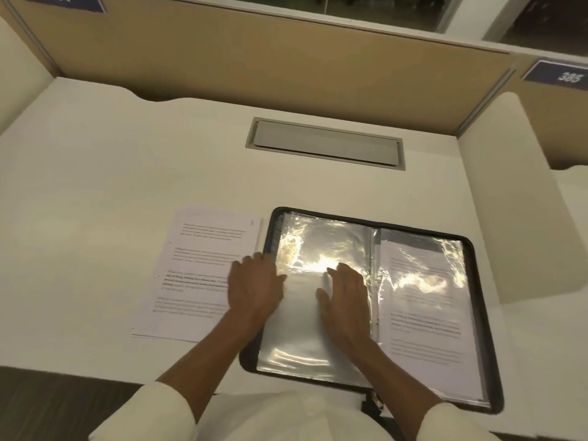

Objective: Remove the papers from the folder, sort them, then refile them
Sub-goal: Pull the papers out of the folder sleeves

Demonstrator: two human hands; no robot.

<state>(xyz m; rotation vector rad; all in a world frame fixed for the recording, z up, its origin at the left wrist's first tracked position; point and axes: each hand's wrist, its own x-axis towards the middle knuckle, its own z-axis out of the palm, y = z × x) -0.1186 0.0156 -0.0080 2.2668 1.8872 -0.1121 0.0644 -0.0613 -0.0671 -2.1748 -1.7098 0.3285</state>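
Note:
A black zip folder (483,313) lies open on the white desk, its clear plastic sleeves glaring under the light. The left sleeve (305,338) looks blank; the right sleeve (426,313) holds a printed sheet. A stack of printed papers (194,259) lies on the desk just left of the folder. My left hand (254,288) rests with fingers straight across the folder's left edge and the papers' right edge. Flat on the left sleeve, near the spine, lies my right hand (346,294), fingers spread.
A grey cable hatch (324,144) is set into the desk (95,186) behind the folder. Tan partition walls (254,58) close off the back and sides. The desk's front edge runs just below the papers.

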